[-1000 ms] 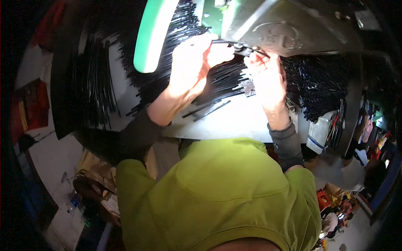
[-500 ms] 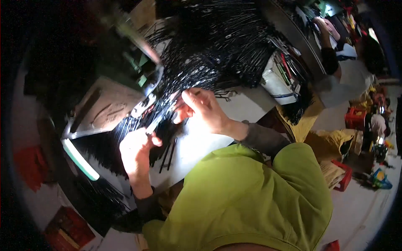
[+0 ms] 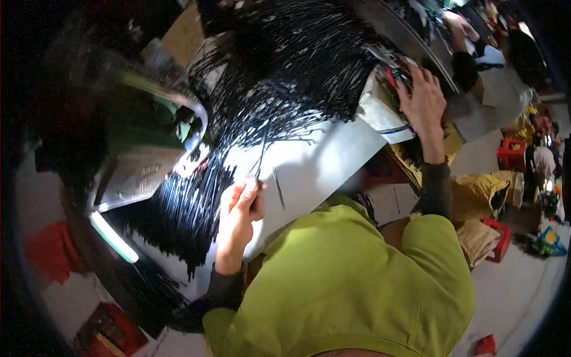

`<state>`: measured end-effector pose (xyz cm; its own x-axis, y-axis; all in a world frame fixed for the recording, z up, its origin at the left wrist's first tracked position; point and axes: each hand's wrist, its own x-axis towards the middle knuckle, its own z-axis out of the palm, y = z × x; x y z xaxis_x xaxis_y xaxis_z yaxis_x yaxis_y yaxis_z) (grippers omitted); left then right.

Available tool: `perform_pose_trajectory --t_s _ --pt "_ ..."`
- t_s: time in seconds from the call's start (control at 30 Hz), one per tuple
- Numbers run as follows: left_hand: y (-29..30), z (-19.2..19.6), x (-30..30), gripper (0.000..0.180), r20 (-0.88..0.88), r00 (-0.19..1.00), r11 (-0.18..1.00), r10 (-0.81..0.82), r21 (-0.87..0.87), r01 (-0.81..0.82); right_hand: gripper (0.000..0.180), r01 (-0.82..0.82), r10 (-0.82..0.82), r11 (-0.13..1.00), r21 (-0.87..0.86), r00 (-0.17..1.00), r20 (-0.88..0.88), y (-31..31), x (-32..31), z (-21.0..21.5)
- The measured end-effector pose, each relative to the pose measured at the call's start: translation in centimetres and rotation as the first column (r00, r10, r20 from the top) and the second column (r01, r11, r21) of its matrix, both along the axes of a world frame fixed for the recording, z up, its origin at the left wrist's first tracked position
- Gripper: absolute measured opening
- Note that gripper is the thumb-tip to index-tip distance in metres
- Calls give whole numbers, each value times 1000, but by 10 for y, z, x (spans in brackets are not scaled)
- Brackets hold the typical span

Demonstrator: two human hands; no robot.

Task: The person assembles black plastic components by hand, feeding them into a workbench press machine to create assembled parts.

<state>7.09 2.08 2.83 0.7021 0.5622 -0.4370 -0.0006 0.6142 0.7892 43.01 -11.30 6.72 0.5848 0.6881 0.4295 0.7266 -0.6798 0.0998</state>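
A thin black wire-like strip (image 3: 262, 149) rises from the closed fingers of my left hand (image 3: 239, 208), above the white tabletop (image 3: 315, 166). My right hand (image 3: 424, 104) is over a white container (image 3: 380, 104) of tools, thumb and fingers apart among the tool handles; its fingertips are partly hidden. Beyond my left hand spreads a big heap of similar black strips (image 3: 309, 65). More strips (image 3: 190, 208) hang in a thick fringe at the left, and a loose one (image 3: 279, 190) lies just right of my left hand.
A machine with a curved, lit edge (image 3: 199, 113) stands left of the heap, near a cardboard box (image 3: 140, 178) and a glowing light bar (image 3: 114, 238). Yellow sacks (image 3: 476, 190) and red crates (image 3: 511, 154) stand at the right. Another person's hand (image 3: 458, 27) works at the upper right.
My right hand has left the spot near my left hand and moved right to the tool container. My left hand has shifted right, with a thin strip now showing in its fingers.
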Motion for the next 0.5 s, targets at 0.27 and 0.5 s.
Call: perform_pose_trajectory --t_s 0.27,0.5 --pt "-1 4 32 24 249 964 914 -93 -363 182 39 17 -19 984 -179 1000 -7 -12 43 -18" --pt "0 -11 16 24 366 931 793 15 -571 212 37 -3 5 999 -43 998 59 -20 52 -32"
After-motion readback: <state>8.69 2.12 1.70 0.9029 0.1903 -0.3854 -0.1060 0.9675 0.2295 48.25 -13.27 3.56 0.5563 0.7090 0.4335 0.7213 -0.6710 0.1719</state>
